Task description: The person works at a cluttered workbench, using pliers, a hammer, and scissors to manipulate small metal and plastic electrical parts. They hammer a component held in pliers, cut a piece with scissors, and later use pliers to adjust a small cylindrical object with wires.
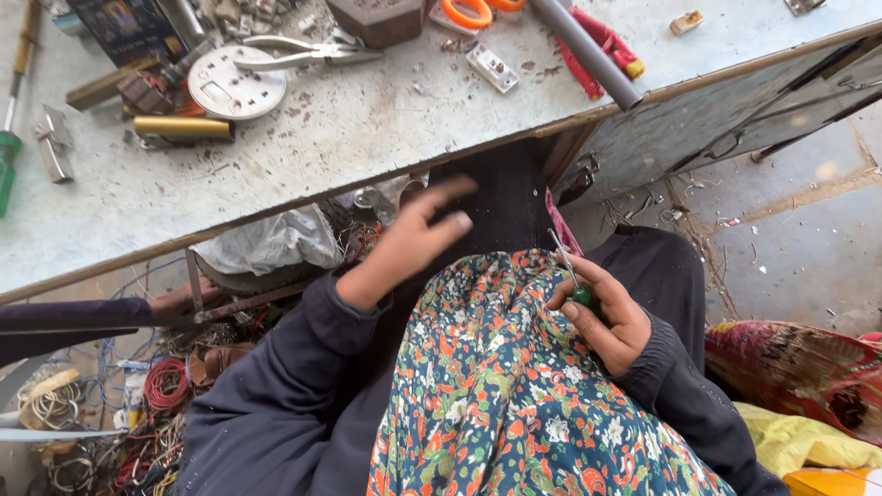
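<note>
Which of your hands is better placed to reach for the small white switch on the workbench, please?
Left, probably. The left hand is empty, fingers spread, raised toward the workbench edge below the switch. The right hand sits lower, gripping a green-handled screwdriver.

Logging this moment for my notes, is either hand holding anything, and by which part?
The right hand holds a small screwdriver by its green handle, metal shaft pointing up. The left hand is open, holding nothing.

Worn grey surface (367, 129) carrying pliers (294, 53), round metal plate (236, 83), brass tube (182, 127), white switch (491, 67) and grey pipe (588, 53); wire coils (165, 381) on floor below.
</note>
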